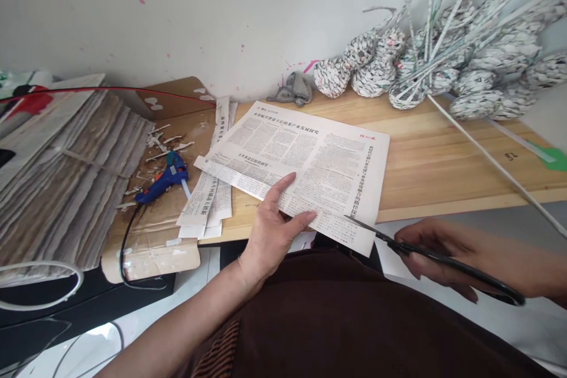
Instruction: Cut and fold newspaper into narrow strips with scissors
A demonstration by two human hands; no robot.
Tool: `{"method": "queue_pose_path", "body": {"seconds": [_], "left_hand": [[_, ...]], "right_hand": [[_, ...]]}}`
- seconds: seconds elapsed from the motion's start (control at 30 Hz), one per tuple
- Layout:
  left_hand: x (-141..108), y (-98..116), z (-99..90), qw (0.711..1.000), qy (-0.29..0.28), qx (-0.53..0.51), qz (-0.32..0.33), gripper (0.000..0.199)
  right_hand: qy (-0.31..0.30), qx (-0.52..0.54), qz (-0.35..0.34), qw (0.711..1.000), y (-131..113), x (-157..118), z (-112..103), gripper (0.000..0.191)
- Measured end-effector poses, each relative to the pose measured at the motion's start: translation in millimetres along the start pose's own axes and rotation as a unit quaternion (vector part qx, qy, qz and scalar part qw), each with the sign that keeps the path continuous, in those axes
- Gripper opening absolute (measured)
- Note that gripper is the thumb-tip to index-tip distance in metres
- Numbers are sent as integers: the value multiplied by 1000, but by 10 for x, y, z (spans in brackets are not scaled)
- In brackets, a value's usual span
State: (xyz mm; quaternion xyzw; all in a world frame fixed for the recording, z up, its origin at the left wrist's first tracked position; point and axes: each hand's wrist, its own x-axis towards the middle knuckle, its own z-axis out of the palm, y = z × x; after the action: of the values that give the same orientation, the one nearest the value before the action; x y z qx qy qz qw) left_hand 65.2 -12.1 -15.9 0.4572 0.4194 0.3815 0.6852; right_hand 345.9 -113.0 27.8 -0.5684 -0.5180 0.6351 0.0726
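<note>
Past brown cloth garment (pixel 354 319), holding white newspaper sheet (pixel 305 159) in left hand (pixel 275 225), black metal scissors (pixel 445 258) in right hand (pixel 449 241), seemingly little cut, much uncut.

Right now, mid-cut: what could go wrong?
1. Nicked thumb: the scissors in the right hand point toward the left hand, its thumb close ahead of the tips.
2. Crooked cut: the near right corner of the sheet overhangs the table, so it could flop.
3. Scorching: the glue gun lies by paper scraps; whether it's hot, I can't tell.
</note>
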Motion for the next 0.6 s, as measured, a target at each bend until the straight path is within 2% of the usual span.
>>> {"method": "queue_pose_path", "body": {"seconds": [0.2,0.47,0.6], "left_hand": [[-11,24,1,1000,5,4,-3,79],[-11,20,-10,1000,-4,11,3,77],[-6,19,-25,1000,-12,18,8,76]], "right_hand": [[-57,56,18,997,-216,123,-21,52],[-44,78,60,994,-135,116,-61,54],[-57,71,49,995,-240,134,-38,55]]}}
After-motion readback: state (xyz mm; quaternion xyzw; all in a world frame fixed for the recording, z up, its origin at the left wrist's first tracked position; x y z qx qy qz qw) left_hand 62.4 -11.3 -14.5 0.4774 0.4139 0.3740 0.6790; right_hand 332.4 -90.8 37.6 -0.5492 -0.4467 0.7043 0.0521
